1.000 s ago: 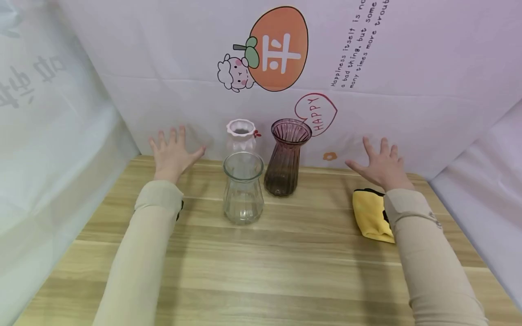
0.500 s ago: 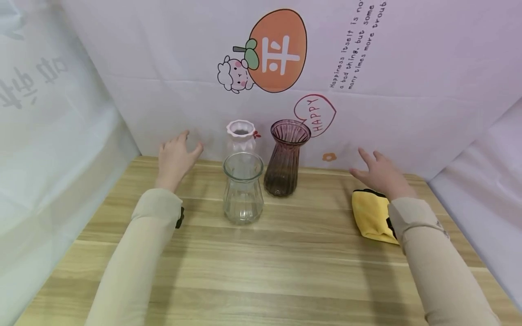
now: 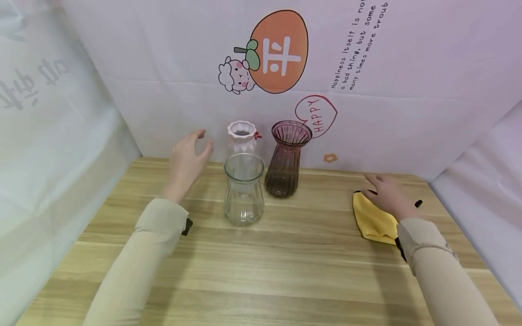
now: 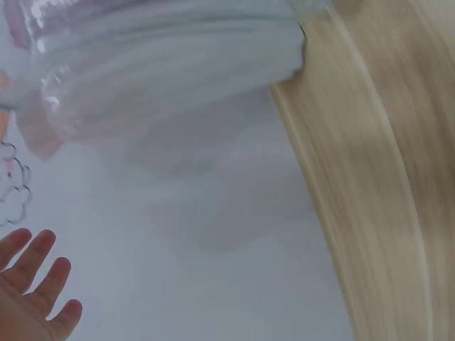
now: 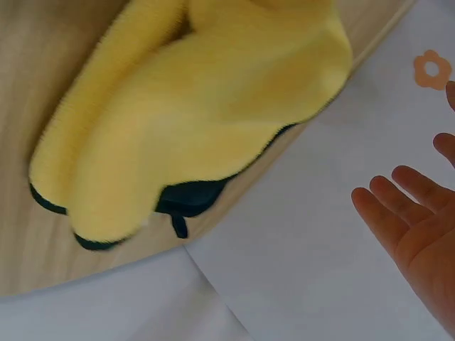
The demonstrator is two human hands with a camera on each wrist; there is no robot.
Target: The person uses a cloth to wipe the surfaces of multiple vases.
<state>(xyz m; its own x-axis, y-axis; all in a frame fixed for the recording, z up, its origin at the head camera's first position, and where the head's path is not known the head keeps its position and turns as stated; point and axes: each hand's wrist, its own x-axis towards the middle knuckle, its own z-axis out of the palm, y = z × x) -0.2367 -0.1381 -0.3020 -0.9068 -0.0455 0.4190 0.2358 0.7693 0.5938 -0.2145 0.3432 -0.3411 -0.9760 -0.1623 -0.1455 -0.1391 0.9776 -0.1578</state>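
Observation:
My left hand (image 3: 188, 163) hovers left of a clear glass vase (image 3: 244, 203), its thumb and fingers apart and holding nothing; the left wrist view shows its spread fingers (image 4: 50, 284) at the lower left. Behind the clear vase stands a pale pink vase (image 3: 242, 144) with a scalloped rim, partly hidden. A purple-tinted ribbed vase (image 3: 284, 167) is upright to their right. My right hand (image 3: 390, 197) is over a yellow cloth (image 3: 373, 222) with black edging and covers part of it. In the right wrist view, its fingers (image 5: 398, 206) are extended, apart from the cloth.
Everything stands on a light wood-grain table (image 3: 253, 271). A white printed fabric backdrop (image 3: 183, 63) rises right behind the vases, and similar white sheets hang at the left (image 3: 49, 136) and right sides.
My left hand has moved right, toward the vases, its fingers bending. My right hand has come lower and nearer, over the yellow cloth. The vases have stayed in place.

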